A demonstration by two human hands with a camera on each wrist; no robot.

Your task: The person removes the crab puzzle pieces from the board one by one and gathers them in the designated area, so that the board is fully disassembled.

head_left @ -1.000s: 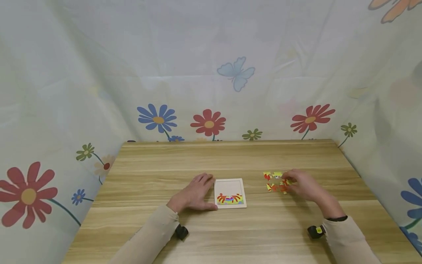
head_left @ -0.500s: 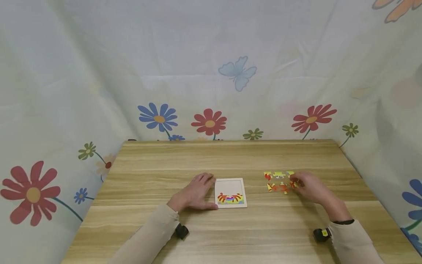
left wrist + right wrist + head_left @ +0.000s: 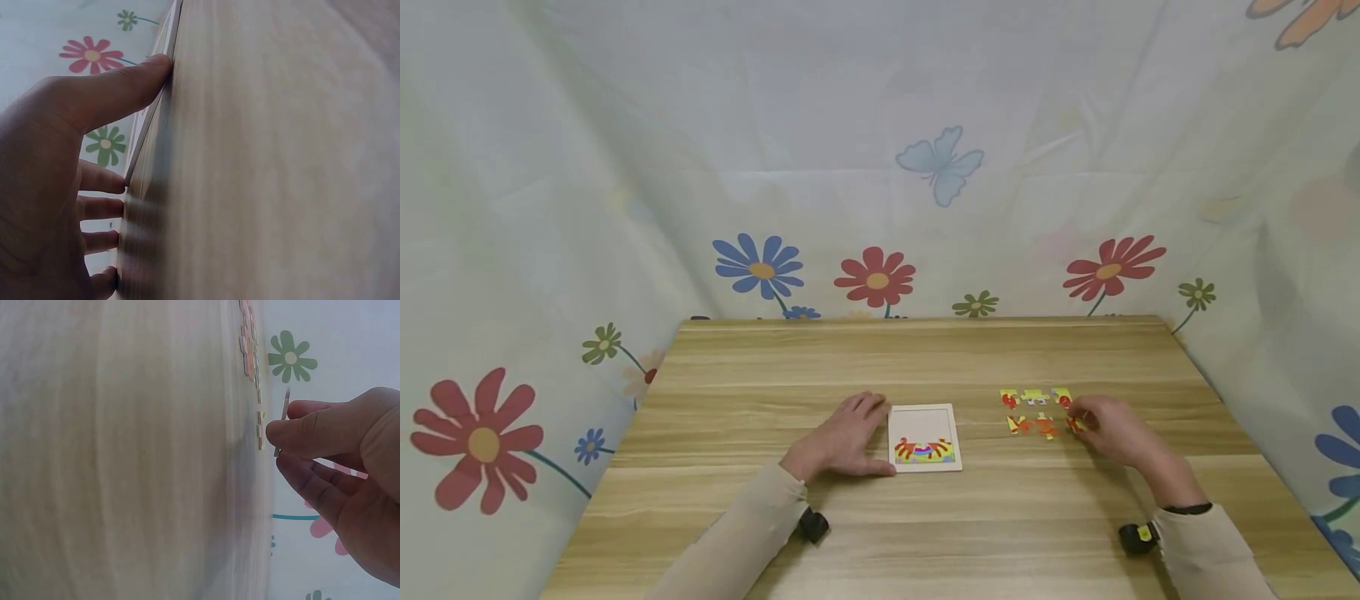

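A square puzzle tray lies on the table with its bottom row of picture pieces fitted in; the upper part is bare board. My left hand rests at the tray's left edge. Its thumb touches the lower corner and its other fingers spread toward the upper corner. To the right lie loose jigsaw pieces in two rows, yellow and red. My right hand is at the right end of these rows. Between thumb and fingers it pinches a thin jigsaw piece, seen edge-on and just off the table.
The wood-grain table runs back to a hanging cloth printed with flowers and a butterfly. Cloth also hangs along both sides. A small black camera is strapped to the left wrist, another black camera to the right.
My right hand has shifted right along the loose pieces, uncovering those at the right end of the rows. My left hand and the tray stay in place.
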